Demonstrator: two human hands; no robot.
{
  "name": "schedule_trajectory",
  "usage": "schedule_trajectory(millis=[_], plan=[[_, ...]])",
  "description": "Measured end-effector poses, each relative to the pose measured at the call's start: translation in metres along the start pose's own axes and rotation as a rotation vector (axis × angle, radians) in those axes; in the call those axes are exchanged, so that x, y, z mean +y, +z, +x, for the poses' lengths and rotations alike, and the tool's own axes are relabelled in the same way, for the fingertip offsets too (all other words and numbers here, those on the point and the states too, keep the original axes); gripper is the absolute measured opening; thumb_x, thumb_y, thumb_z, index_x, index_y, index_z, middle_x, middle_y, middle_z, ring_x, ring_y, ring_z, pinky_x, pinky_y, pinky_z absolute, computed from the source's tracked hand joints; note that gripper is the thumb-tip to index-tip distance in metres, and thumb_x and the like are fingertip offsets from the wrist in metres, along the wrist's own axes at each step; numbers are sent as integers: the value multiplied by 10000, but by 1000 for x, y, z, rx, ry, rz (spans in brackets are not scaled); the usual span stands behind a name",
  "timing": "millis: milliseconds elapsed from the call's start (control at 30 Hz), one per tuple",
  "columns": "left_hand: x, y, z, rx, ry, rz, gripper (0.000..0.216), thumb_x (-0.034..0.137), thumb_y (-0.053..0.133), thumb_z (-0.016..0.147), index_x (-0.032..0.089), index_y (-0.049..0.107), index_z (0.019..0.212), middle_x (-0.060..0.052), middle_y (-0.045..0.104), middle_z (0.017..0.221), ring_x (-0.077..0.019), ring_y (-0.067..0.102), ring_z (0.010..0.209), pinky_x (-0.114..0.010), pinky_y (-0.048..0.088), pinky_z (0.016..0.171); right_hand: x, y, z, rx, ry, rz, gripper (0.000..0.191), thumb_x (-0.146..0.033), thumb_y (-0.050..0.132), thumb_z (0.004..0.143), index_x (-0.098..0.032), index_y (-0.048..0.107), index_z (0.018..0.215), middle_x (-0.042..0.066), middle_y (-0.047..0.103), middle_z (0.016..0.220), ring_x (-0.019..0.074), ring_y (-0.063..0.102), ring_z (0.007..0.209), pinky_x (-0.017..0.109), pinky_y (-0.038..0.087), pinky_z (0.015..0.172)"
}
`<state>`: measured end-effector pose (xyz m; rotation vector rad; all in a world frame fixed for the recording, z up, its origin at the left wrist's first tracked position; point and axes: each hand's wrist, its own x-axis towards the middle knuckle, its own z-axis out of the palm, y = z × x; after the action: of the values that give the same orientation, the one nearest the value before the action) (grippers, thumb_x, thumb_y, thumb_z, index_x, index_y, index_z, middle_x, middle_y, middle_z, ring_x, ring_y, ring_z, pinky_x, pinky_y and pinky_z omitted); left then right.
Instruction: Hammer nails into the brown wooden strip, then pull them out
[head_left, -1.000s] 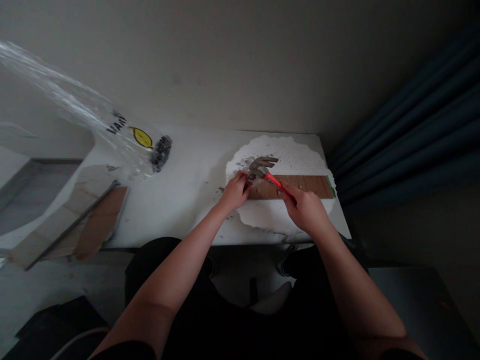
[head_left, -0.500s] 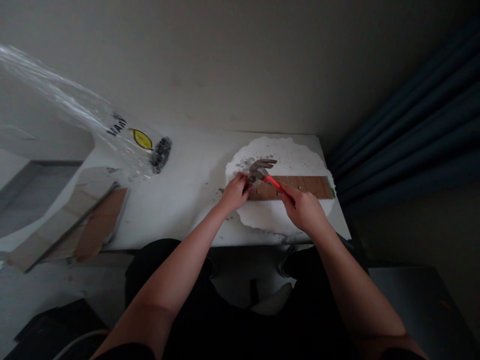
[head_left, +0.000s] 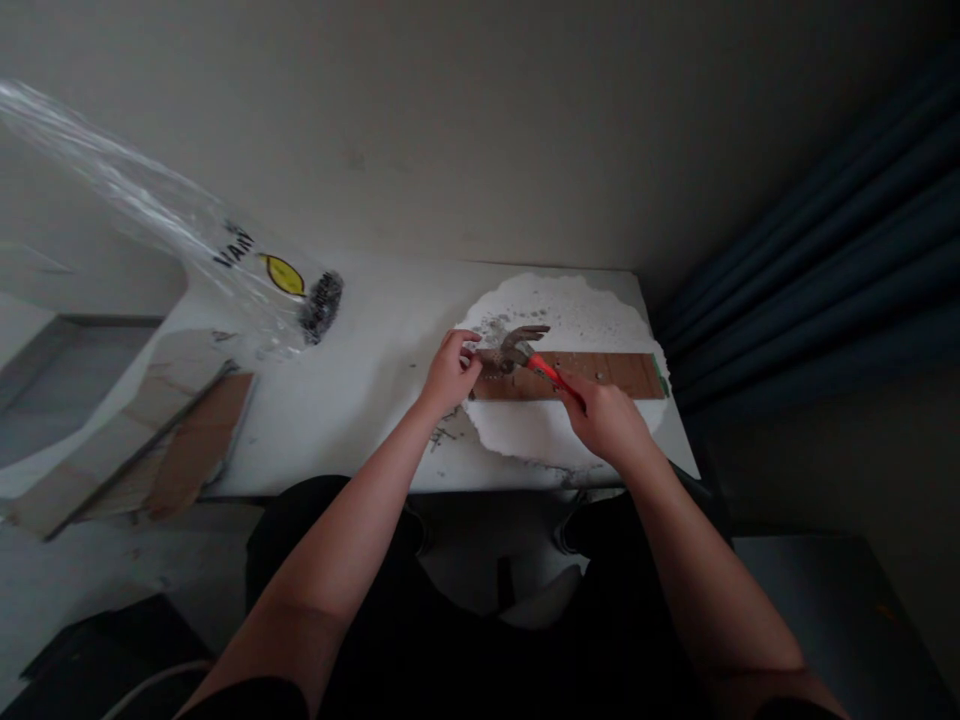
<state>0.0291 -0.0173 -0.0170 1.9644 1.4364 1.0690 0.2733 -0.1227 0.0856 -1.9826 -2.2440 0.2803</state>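
In the head view my right hand (head_left: 606, 418) is wrapped round the red handle of a claw hammer (head_left: 517, 350). The metal head is over the left part of a brown wooden board (head_left: 615, 375), claw pointing up and right. My left hand (head_left: 452, 370) is at the board's left end, fingers bent with a gap between thumb and forefinger; nothing shows in it. Under the board lies a white ragged-edged slab (head_left: 517, 430) with grey specks. Thin nail-like pieces (head_left: 444, 432) are scattered on the table below my left hand.
The white table (head_left: 375, 380) stands against a grey wall. Clear plastic wrap (head_left: 217, 265) with a yellow print hangs over its left part. Several board offcuts (head_left: 199, 440) lie on the left edge. A dark curtain (head_left: 825, 260) hangs at the right.
My left hand has moved left from beside the hammer head to the board's end, its fingers loosened, baring the board's left part. The hammer has shifted slightly and stays in my right hand.
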Motion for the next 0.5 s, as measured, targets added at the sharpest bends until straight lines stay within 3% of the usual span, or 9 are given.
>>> schedule_trajectory(millis=[300,500], plan=[[-4,-23,8,21,-149,118,244,185,521,851,214,561,1091,-79,671,1138,-181,649,861,-349,549,786,-2,3,-1,-3,-29,-24,443,-386,408,1027,-279,587,1418,108,775,1010,272,732,828,350,528,734],[-26,-32,3,-127,-177,319,107,212,568,816,217,604,916,-81,715,923,-207,639,765,-354,516,730,1,9,2,3,-27,-5,434,-379,404,1031,-272,594,1405,106,774,1020,273,733,862,348,527,750]])
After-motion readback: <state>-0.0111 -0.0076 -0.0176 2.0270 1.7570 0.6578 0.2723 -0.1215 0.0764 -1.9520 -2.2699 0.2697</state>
